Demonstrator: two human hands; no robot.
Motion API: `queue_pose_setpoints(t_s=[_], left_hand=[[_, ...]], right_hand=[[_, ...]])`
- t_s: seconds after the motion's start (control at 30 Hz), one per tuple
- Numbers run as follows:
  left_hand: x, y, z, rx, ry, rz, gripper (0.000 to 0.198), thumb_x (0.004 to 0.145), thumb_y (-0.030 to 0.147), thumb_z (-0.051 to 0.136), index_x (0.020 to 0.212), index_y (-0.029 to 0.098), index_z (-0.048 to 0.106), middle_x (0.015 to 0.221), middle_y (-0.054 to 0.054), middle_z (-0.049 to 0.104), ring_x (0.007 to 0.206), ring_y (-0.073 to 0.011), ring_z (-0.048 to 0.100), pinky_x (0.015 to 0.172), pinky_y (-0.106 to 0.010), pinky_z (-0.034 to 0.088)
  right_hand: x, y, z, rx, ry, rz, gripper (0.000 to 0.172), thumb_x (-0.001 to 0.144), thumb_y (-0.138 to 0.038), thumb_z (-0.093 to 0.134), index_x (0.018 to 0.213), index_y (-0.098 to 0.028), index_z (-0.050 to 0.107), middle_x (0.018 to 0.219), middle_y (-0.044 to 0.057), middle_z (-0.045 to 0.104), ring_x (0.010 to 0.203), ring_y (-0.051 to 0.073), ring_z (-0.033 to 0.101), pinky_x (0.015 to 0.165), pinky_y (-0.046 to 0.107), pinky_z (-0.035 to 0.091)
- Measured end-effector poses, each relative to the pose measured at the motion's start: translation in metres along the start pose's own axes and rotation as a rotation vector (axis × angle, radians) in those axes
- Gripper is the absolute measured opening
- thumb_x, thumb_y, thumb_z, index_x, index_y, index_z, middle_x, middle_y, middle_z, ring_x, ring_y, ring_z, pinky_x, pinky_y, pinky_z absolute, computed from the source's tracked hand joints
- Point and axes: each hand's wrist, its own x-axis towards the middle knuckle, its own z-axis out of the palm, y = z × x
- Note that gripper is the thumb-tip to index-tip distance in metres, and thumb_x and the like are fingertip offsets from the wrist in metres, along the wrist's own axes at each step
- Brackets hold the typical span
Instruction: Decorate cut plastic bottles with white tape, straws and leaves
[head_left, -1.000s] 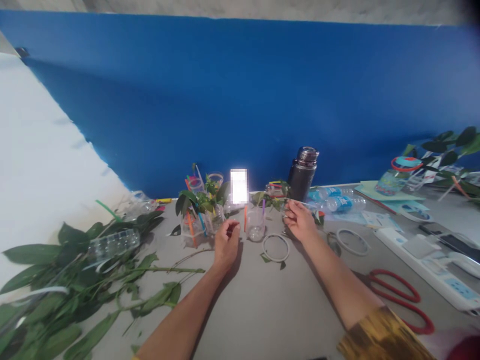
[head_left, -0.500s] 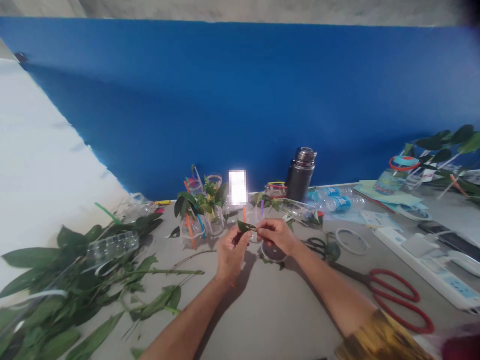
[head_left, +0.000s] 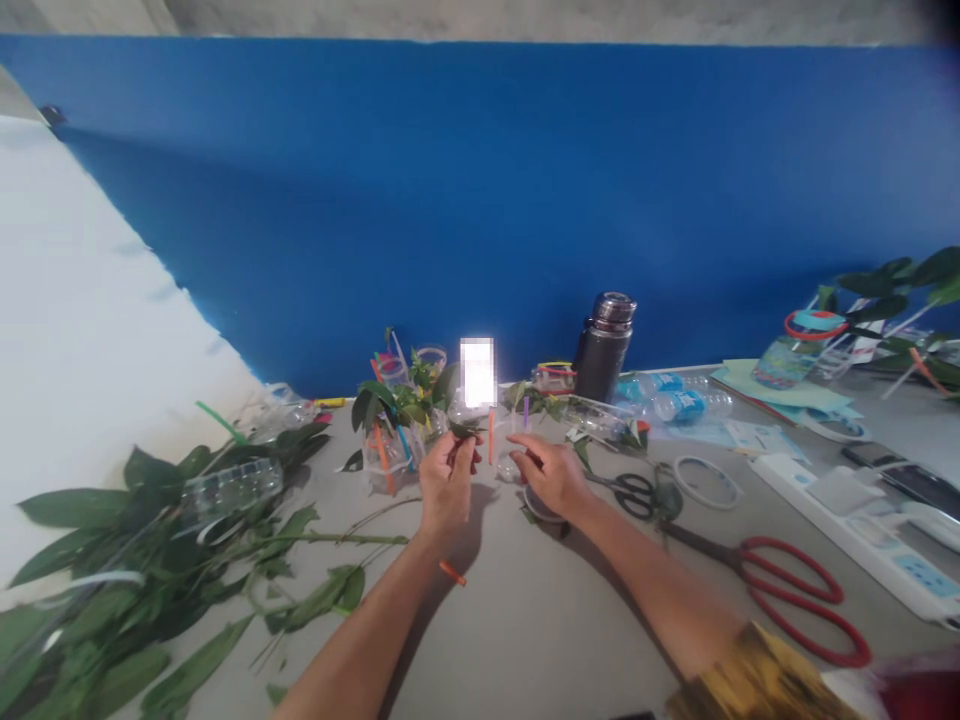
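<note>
The small dark-green leaf sprig [head_left: 466, 430], pinched by both hands half a second ago, now sits above the grey surface [head_left: 525, 620] in the left hand [head_left: 448, 482]'s grip alone, while the right hand [head_left: 553, 478], seemingly loose and empty, hovers over the white plastic ring [head_left: 538, 512].

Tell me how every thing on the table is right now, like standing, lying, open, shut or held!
Left hand, pinching a small green leaf sprig.
Right hand, open, palm down by a small clear plastic cup.
Dark metal flask, upright, capped.
Clear plastic water bottles, lying on their sides.
Big red-handled scissors, lying flat, shut.
Small black-handled scissors, lying flat.
Short orange straw piece, lying loose.
Leafy green branches, heaped, lying.
</note>
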Motion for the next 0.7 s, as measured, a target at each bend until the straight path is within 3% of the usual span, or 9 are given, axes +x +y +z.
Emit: queue_pose_setpoints(t_s=[0.1,0.3,0.5,0.7], left_hand=[[0.0036,-0.0026,0.0003,0.024,-0.033,0.0,0.028,0.091,0.045,0.065,0.081,0.019,0.071,0.066,0.0,0.064,0.061,-0.015,0.058,0.06,-0.026,0.046],[0.0054,-0.0025,0.0005,0.068,-0.063,0.078,0.035,0.097,0.044,0.058,0.07,0.022,0.06,0.063,0.001,0.059,0.059,-0.0135,0.054,0.059,-0.025,0.043],[0.0018,-0.0023,0.001,0.026,-0.075,0.033,0.029,0.095,0.042,0.062,0.078,0.021,0.069,0.066,0.0,0.064,0.061,-0.0145,0.058,0.061,-0.026,0.046],[-0.0001,-0.0026,-0.0004,0.048,-0.068,0.083,0.029,0.102,0.04,0.053,0.084,0.022,0.065,0.071,-0.001,0.066,0.064,-0.0145,0.058,0.064,-0.027,0.048]], right_hand=[[0.001,0.0021,-0.0003,-0.069,-0.011,-0.007,0.033,0.101,-0.034,0.059,0.125,-0.024,0.08,0.065,0.001,0.075,0.064,0.021,0.072,0.074,0.03,0.056],[0.0028,0.0037,-0.0011,-0.073,-0.006,-0.034,0.028,0.105,-0.033,0.056,0.112,-0.024,0.081,0.066,0.0,0.075,0.064,0.02,0.072,0.074,0.028,0.055],[0.0016,0.0033,-0.0003,-0.088,-0.01,-0.026,0.025,0.105,-0.033,0.057,0.11,-0.024,0.079,0.068,0.0,0.076,0.067,0.02,0.074,0.073,0.028,0.054],[0.0025,0.0006,-0.003,-0.095,-0.051,-0.006,0.025,0.105,-0.033,0.056,0.111,-0.025,0.079,0.068,0.0,0.076,0.068,0.02,0.074,0.074,0.028,0.054]])
